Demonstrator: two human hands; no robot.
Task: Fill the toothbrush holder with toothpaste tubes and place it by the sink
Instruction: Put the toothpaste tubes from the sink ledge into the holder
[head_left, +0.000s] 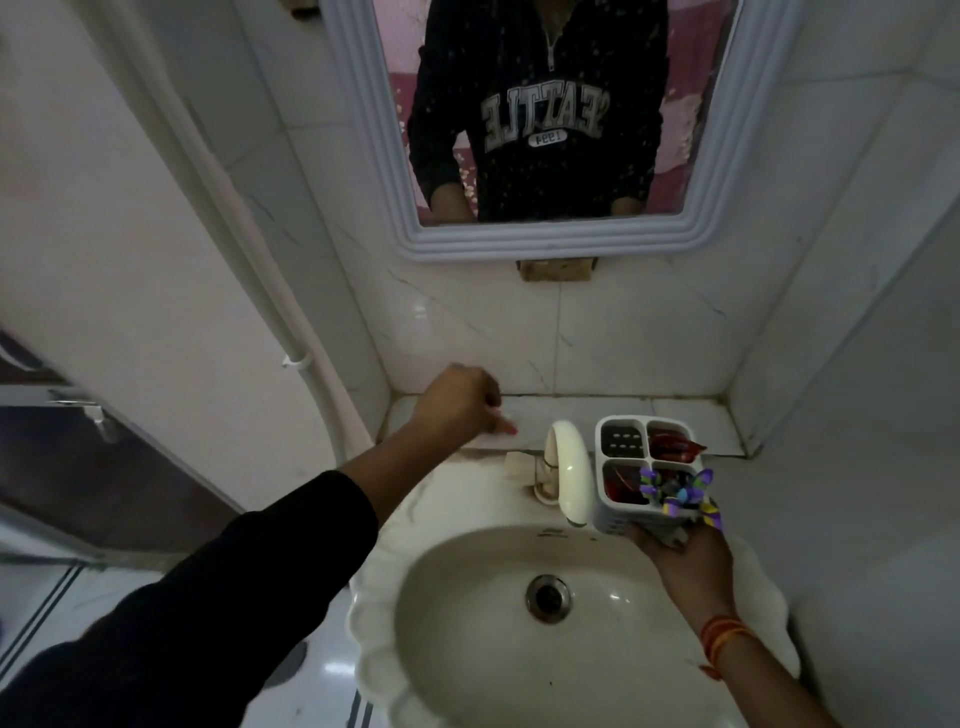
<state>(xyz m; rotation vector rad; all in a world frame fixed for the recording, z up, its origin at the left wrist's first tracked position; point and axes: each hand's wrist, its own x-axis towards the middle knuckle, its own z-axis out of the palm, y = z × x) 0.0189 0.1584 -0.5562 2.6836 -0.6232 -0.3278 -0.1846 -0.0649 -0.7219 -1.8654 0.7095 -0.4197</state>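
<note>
Your right hand (680, 558) cups the loaded toothbrush holder (641, 475) from below, beside the tap (569, 467); a tilt could spill tubes into the basin (415, 623). Your left hand (460, 402), fingers curled, holds nothing.

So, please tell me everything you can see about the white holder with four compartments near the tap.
The white plastic four-compartment toothbrush holder looks squarish with rounded corners and slotted lower walls. The right hand grips it from below at its near corner, tilted a little, just right of the cream curved tap, over the back rim of the cream oval sink. Its far-left compartment shows a perforated bottom and looks empty; red tubes fill others, and a purple patterned tube sticks out of the near-right one.
</note>
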